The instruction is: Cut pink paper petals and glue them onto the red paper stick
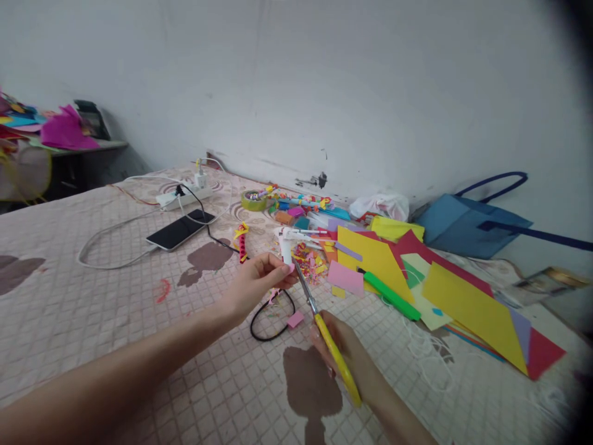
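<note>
Hands cut paper on a quilted pink bedcover [92, 296]

Head view: at centre frame the left hand [252, 285] pinches a small pink paper scrap [291, 268]; just below, the right hand [352, 361] grips yellow-handled metal scissors [319, 321], blade tips at the scrap; loose sheets of coloured paper [467, 303] lie at right; a black smartphone [180, 230] lies left of centre.

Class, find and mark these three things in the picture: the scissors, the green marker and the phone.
scissors [332, 349], head view, on the yellow handle.
green marker [389, 295], head view, middle of its barrel.
phone [180, 228], head view, centre of its dark screen.
</note>
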{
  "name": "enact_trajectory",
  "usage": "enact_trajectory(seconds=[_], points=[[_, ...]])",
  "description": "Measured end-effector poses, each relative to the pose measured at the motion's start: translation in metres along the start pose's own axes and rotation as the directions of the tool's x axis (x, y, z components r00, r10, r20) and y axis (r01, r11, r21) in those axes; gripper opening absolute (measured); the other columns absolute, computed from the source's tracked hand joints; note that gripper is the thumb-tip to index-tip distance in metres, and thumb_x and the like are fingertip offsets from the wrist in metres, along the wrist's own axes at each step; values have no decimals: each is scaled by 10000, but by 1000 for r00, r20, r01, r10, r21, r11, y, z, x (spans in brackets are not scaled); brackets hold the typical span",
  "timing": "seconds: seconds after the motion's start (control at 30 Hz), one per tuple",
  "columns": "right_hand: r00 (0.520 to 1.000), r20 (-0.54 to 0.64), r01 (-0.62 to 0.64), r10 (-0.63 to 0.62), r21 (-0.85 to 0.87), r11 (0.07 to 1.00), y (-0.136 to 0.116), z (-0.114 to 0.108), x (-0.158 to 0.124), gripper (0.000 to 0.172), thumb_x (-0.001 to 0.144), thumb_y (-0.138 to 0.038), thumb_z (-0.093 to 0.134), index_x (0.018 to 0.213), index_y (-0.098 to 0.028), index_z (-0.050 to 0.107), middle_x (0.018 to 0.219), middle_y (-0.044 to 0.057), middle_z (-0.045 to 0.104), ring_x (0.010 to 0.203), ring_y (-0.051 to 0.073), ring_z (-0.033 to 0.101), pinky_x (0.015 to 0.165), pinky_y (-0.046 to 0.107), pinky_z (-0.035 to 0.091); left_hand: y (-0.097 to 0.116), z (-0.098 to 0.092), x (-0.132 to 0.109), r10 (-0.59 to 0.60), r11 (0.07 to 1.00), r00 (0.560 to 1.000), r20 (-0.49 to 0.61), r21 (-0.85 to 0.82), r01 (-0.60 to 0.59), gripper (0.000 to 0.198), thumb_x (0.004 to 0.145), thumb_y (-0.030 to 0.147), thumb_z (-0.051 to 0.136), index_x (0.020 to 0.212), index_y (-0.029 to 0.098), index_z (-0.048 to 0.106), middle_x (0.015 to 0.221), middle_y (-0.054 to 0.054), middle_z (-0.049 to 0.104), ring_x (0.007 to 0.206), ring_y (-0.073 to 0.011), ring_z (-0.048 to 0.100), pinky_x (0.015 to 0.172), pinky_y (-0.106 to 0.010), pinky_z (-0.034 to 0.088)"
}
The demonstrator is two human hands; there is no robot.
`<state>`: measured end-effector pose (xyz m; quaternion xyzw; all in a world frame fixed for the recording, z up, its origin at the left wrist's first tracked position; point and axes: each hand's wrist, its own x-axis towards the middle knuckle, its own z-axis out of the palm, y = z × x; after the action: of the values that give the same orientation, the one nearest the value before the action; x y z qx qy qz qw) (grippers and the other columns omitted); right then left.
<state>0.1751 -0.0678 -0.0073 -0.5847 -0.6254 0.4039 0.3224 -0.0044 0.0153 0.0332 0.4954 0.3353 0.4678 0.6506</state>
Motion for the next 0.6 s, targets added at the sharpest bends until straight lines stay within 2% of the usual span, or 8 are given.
enact_trajectory(seconds=[0.23,0.6], points=[[1000,0,-11,11,5,1000,-11,-3,-3,289,799,-448,545,697,-200,439,550,-70,383,443,72,341,427,189,326,-1,-1,1,-5,1000,1000,-4,8,5,198,750,292,659,723,141,535,718,-15,684,656,-101,636,663,-225,500],[1000,-2,-18,18,45,999,-7,-3,-2,251,799,-400,561,697,-201,448,565,-60,393,426,69,336,378,182,303,3,0,-1,-16,999,1000,-16,33,17,210,733,314,667,720,149,539,737,-19,679,664,-112,636,682,-249,501]])
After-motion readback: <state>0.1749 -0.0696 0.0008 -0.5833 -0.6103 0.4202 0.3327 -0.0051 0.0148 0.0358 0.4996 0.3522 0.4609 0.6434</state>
